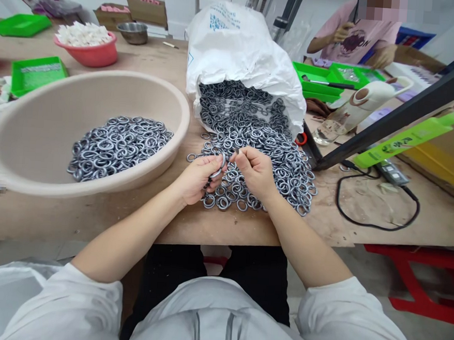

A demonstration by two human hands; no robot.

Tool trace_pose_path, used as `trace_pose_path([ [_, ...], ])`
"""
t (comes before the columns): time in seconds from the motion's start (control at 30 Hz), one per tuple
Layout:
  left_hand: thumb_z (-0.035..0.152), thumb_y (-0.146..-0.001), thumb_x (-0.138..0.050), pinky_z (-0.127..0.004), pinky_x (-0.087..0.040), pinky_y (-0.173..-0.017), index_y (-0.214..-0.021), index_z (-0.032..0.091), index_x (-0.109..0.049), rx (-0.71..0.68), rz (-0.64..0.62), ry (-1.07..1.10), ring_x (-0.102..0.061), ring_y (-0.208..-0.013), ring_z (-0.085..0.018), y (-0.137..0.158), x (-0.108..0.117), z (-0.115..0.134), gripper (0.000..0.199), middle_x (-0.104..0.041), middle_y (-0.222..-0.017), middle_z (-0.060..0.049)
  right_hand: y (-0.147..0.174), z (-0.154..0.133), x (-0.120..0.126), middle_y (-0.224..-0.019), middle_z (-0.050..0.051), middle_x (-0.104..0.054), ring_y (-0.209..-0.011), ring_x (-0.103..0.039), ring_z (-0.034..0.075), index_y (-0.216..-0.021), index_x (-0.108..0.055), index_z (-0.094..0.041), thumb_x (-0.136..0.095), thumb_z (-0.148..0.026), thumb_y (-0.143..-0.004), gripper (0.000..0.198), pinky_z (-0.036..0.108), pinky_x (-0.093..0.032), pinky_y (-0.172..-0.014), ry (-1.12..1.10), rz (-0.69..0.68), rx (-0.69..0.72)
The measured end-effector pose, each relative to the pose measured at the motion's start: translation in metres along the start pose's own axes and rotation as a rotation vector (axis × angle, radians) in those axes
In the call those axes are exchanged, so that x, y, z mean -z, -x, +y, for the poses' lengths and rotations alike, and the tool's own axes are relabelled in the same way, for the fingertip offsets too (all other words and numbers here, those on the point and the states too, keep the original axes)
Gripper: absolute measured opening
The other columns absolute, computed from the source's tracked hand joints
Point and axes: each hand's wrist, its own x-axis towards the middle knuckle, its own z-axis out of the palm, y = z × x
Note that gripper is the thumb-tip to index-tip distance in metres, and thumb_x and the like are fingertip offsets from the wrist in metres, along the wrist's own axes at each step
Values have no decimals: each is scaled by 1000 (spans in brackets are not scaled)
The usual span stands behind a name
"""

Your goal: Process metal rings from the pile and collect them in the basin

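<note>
My left hand [198, 179] is closed around a few grey rings [219, 170], one standing upright between thumb and fingers. Close beside it, my right hand [256, 173] is curled shut, its fingertips at the held ring. A small dark tip pokes out between the right thumb and finger; what it belongs to is hidden. Both hands are over a heap of loose grey rings [294, 177] on the wooden table [207, 228]. The heap spills from a white sack [243, 52] lying on its side. To the left, a large beige basin [28, 114] holds a pile of similar rings [122, 144].
A black slanted bar [395, 104], a bottle [366, 99] and a looped black cable [339, 198] are on the right. Green trays [39, 74] and a red bowl [91, 54] stand behind the basin. Across the table, another person [353, 34] works.
</note>
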Motion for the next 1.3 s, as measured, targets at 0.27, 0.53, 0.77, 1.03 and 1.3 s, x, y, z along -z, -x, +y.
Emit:
trace_pose_path([
  [0.27,36,-78,-73,-15,-21,-35,-65,17,-48,19,72,-23,-34,-39,-4,1,-3,2,34,-38,-49,7,5,-8,3,-60,-1,-50,-58,-44,11,-64,-58,-19,-46,-67,-92,56,28,-31,-57,262,-150,122],
  [0.53,46,-74,-77,-16,-21,-35,-65,15,-57,58,-116,-89,-31,-37,-4,6,-1,2,38,-36,-45,7,-4,9,13,-54,-3,-44,-54,-39,11,-60,-52,-20,-43,-70,-92,60,28,-29,-56,250,-50,-47],
  [0.77,28,-82,-70,-14,-29,-38,-83,13,-65,-42,73,111,-36,-41,-4,1,3,12,16,-38,-52,7,-10,16,14,-72,3,-63,-66,-52,16,-74,-66,-20,-58,-63,-86,46,28,-28,-59,726,-127,-238],
  [1.03,11,-83,-46,-14,-36,-39,-89,18,-61,6,226,316,-43,-44,-7,-5,10,20,17,-44,-56,5,-4,12,-1,-94,7,-66,-79,-58,20,-85,-72,-21,-58,-30,-90,17,30,-30,-61,866,-342,-205],
  [1.3,44,-85,-66,-12,-24,-31,-70,16,-54,132,147,184,-35,-39,-4,-7,8,7,34,-39,-53,6,-7,17,0,-56,-7,-34,-52,-30,10,-77,-55,-21,-54,-67,-88,48,26,-25,-51,-246,-94,-291],
])
